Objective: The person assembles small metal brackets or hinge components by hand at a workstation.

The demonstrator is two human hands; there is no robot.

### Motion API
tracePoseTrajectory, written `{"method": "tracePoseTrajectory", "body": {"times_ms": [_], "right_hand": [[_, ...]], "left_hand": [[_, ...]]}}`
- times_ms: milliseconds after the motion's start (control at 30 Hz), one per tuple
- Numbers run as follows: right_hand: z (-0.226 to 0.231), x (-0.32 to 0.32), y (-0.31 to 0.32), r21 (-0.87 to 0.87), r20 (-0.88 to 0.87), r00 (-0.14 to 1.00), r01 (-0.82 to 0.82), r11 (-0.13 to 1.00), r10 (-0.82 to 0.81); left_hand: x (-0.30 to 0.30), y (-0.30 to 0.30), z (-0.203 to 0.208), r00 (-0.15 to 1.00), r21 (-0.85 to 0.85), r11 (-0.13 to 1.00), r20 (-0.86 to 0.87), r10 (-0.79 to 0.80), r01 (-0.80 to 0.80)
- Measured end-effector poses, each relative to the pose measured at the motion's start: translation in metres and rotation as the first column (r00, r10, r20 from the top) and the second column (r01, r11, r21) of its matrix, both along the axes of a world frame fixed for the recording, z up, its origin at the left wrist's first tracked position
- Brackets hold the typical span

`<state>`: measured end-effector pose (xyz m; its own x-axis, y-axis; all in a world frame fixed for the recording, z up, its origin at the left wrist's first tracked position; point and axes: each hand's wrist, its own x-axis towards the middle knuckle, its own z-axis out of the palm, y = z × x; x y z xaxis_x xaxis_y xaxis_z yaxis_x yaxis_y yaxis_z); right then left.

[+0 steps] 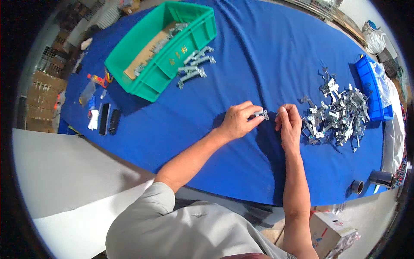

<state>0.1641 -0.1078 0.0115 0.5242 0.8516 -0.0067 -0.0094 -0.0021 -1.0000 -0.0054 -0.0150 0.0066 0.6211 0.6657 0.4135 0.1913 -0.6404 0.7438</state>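
My left hand (pixel 239 121) pinches a small silvery metal hinge (pixel 264 114) between thumb and fingers over the middle of the blue cloth. Just right of it is my right hand (pixel 290 124), its thumb and fingertips pressed together; whatever they may hold is too small to make out. A heap of loose metal hinge parts (pixel 340 114) spreads over the cloth beyond my right hand. Several longer hinges (pixel 194 71) lie beside the green crate (pixel 148 88), at the far left. Inside that crate are more metal pieces and a strip of cardboard.
A blue bin (pixel 374 93) with clear plastic stands at the right edge. Near the front right are a dark cylinder (pixel 381 178) and a roll of tape (pixel 357 187). A phone (pixel 104 118), a black object (pixel 114 121) and a red-yellow tool (pixel 99 80) lie at left.
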Motion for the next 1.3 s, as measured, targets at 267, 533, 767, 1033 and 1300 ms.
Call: {"method": "tracePoseTrajectory", "body": {"times_ms": [267, 533, 767, 1033, 1300], "right_hand": [[-0.019, 0.006, 0.001, -0.021, 0.302, 0.953, 0.015, 1.0, -0.008], [-0.016, 0.003, 0.006, 0.049, 0.321, 0.947, 0.0, 0.999, -0.016], [-0.014, 0.002, 0.007, 0.026, 0.359, 0.933, -0.011, 1.0, 0.0], [-0.018, 0.004, 0.006, -0.023, 0.391, 0.92, -0.022, 0.999, 0.029], [-0.019, 0.005, 0.005, -0.032, 0.312, 0.949, -0.031, 0.999, 0.04]], "left_hand": [[-0.036, 0.061, 0.007, 0.968, 0.473, 0.875, -0.154, 0.196, -0.102], [-0.087, 0.16, 0.014, 0.738, 0.672, 0.706, -0.357, 0.573, -0.223], [-0.068, 0.17, 0.014, 0.578, 0.571, 0.762, -0.525, 0.624, -0.304], [-0.092, 0.156, 0.0, 0.808, 0.487, 0.849, -0.405, 0.428, -0.205], [-0.081, 0.161, 0.004, 0.829, 0.393, 0.889, -0.395, 0.395, -0.236]]}}
